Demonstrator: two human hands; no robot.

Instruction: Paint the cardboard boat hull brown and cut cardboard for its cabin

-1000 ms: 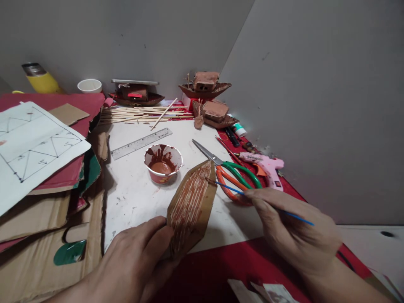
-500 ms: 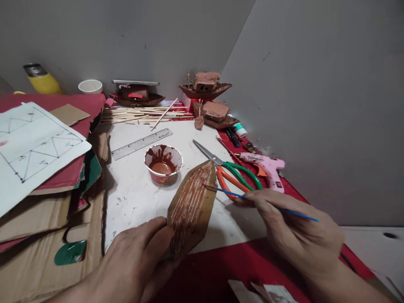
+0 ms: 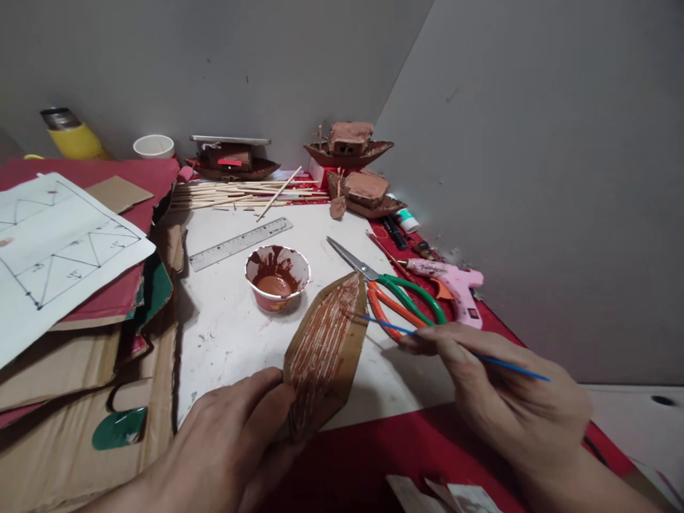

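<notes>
A cardboard boat hull [image 3: 327, 342], tilted and streaked with reddish-brown paint over its ridged inside, is gripped at its lower left end by my left hand [image 3: 235, 427]. My right hand [image 3: 502, 392] is closed round a thin blue paintbrush [image 3: 387, 324], whose tip touches the hull's inside near the upper right edge. Left of the hull stands a paper cup [image 3: 276, 278] with brown paint in it and smeared on its wall. Scissors [image 3: 395, 281] with green handles lie just beyond the hull, overlapping orange handles [image 3: 382, 313].
Finished-looking brown boats [image 3: 350, 146] stand at the back beside thin wooden sticks [image 3: 240, 192]. A ruler [image 3: 240, 244] lies behind the cup. Cardboard and a drawing [image 3: 69, 249] cover the left side. A pink glue gun [image 3: 452, 281] lies at the right.
My right hand and the brush have shifted slightly to the right, with the brush tip still on the hull. My left hand and the hull have hardly moved.
</notes>
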